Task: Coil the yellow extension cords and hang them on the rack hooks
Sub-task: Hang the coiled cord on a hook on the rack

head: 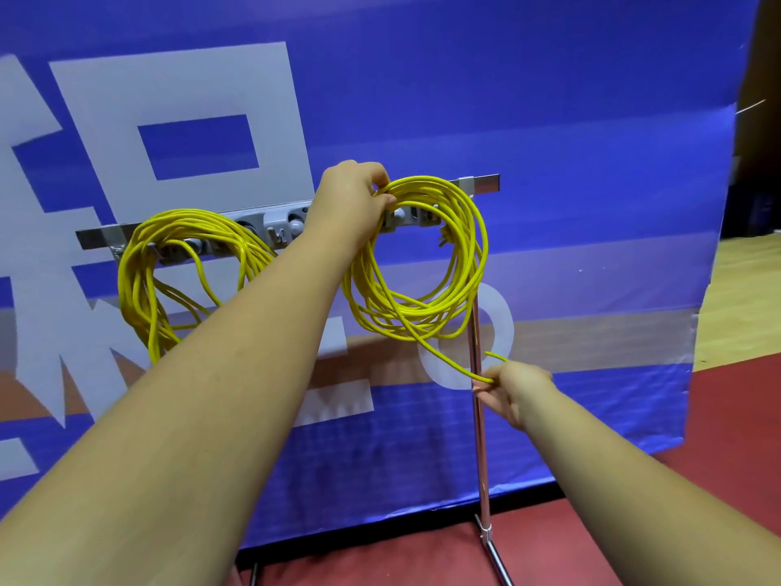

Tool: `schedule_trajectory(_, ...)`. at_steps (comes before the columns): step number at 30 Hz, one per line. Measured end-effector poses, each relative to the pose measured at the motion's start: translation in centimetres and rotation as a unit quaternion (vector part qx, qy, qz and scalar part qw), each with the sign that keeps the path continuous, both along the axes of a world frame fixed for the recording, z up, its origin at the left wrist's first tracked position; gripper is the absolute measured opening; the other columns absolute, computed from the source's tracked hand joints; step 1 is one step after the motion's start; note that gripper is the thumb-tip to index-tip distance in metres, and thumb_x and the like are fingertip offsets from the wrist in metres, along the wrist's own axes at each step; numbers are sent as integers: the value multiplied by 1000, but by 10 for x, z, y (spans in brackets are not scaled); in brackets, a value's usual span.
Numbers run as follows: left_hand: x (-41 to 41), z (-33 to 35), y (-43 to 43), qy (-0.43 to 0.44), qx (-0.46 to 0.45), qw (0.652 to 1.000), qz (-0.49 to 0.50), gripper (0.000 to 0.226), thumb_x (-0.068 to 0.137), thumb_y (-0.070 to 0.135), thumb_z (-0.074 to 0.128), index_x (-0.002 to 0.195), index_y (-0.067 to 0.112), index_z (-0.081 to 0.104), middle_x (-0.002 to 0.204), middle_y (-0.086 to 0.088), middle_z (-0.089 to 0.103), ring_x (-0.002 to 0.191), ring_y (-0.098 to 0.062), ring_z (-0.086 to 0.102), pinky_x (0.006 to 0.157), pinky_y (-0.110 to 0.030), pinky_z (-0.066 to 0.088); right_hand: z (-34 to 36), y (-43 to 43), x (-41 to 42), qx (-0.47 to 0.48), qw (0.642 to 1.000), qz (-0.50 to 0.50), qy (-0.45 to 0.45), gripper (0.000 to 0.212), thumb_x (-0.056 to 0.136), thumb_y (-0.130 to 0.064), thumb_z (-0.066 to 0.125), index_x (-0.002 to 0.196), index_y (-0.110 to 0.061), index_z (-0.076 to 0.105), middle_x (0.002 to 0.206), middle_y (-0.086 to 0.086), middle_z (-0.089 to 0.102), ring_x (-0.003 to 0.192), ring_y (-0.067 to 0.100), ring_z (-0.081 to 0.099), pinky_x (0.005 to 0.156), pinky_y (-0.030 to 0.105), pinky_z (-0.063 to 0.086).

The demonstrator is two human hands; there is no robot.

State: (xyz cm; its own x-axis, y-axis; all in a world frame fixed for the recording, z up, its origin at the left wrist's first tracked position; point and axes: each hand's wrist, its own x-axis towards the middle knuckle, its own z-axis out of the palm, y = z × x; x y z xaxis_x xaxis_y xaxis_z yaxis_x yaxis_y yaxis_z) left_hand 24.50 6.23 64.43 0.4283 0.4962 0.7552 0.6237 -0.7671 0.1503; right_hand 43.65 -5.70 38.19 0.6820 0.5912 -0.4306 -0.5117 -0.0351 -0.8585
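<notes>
A coil of yellow cord hangs in loops in front of the right part of the metal rack rail. My left hand grips the top of this coil at rail height. A loose strand runs down from the coil to my right hand, which pinches the cord's free end beside the rack's upright pole. A second yellow coil hangs on a hook at the left end of the rail, partly hidden behind my left forearm.
A large blue banner with pale lettering stands right behind the rack. The rack's metal foot lies on the red floor. Wooden flooring shows at the far right.
</notes>
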Motion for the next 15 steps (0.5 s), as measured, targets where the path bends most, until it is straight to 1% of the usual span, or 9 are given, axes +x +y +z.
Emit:
schedule_trajectory(2,1,-1,1,0,7,1000,1,24,96,41,70,112,23,73,106,-7,66,98,-27,61,81,-38,54,11,-7,8,7,1000,11,-23,20,98,0,66,117,4,64,85,21,73,70,25,74,46,34,60)
schedule_trajectory(3,1,-1,1,1,12,1000,1,24,97,41,70,112,22,73,105,-7,65,96,-26,59,79,-37,52,19,-9,12,18,999,12,-28,13,103,-7,64,111,3,65,84,17,70,73,23,73,46,34,59)
schedule_trajectory(5,0,-2,1,7,20,1000,2,25,97,42,70,112,22,73,104,-7,64,94,-25,57,76,-36,49,34,-11,18,44,998,-9,-47,21,109,-23,58,103,-4,62,83,14,63,75,22,71,47,33,60)
schedule_trajectory(6,0,-2,2,9,21,1000,2,26,96,42,70,113,22,73,105,-8,63,94,-25,57,76,-36,49,44,-11,20,54,996,-17,-73,25,110,-30,54,103,-7,61,83,15,61,75,22,72,50,34,62)
schedule_trajectory(8,-2,-3,3,13,24,1000,1,28,96,41,71,115,21,74,105,-9,63,97,-28,59,78,-37,49,65,-13,19,73,985,-22,-157,30,110,-39,47,104,-12,60,81,15,59,73,25,72,61,39,63)
schedule_trajectory(10,-2,-4,3,14,31,999,2,29,95,41,71,116,21,76,105,-10,63,99,-29,60,76,-36,47,87,-14,15,99,966,-38,-237,28,108,-36,49,96,-13,60,78,12,57,70,27,67,66,42,61)
schedule_trajectory(12,-3,-7,2,13,39,999,5,30,97,41,69,117,21,76,104,-9,62,100,-30,60,76,-34,44,110,-18,9,109,945,-54,-303,21,100,-30,53,89,-14,61,77,8,57,73,27,60,62,40,55)
schedule_trajectory(14,-3,-9,0,16,52,998,8,32,100,40,65,124,21,75,105,-10,61,100,-31,60,79,-37,49,130,-20,3,107,921,-60,-369,23,91,-36,55,88,-17,66,74,5,59,72,28,56,63,42,49)
schedule_trajectory(15,-3,-10,-2,21,56,998,11,34,102,40,62,129,23,73,106,-10,60,100,-32,60,82,-38,50,139,-22,0,106,906,-60,-406,27,93,-42,55,90,-19,69,73,2,59,71,27,55,64,41,48)
